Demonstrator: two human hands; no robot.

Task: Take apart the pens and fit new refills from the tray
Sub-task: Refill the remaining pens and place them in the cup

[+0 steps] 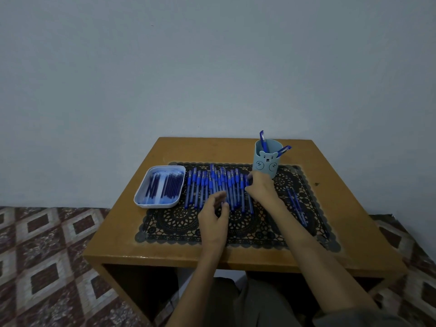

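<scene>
1. Counter: small wooden top with a black lace mat on it.
2. Tray: white, at the mat's far-left corner, with dark blue refills lying loose inside.
3. Pens: blue, capped, laid side by side in a row on the mat, just right of the tray. Caps point far.
4. Left hand: over the near ends of the row's middle pens. Its fingers are loosely spread and relaxed, with no grip seen.
5. Right hand: at the right end of the row. Its fingers are on the last pen; can't tell whether they pinch it or just touch it.
6. Cup: light blue with a bear face, at the mat's far-right edge, just beyond the right hand. Two blue pens stand in it, one upright and one leaning right.
7. Loose pens: a few on the right side of the mat, apart from the row.
8. Floor: patterned, on both sides of the counter.
</scene>
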